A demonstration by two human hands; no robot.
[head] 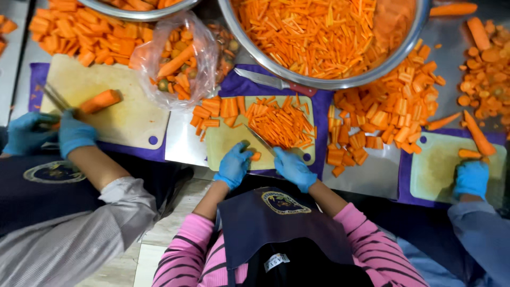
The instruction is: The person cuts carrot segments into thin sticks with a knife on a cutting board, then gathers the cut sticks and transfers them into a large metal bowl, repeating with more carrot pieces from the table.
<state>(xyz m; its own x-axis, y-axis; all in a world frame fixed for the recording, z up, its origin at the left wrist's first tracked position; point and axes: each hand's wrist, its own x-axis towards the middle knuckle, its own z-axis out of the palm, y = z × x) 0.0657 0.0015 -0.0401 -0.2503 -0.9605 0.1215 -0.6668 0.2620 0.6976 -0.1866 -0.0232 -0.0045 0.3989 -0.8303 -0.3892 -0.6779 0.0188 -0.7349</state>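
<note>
Head view, centre frame: our left hand (234, 165) pinches a carrot piece (256, 156) steady on the cutting board (223, 143), while our right hand (294, 169) wraps tight around the knife (260, 141) slicing sticks.

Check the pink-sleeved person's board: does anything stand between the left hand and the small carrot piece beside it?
Nothing visible does. The left hand already touches the carrot piece on the cutting board. The knife, held in the right hand, lies beyond the piece, not between them.
</note>
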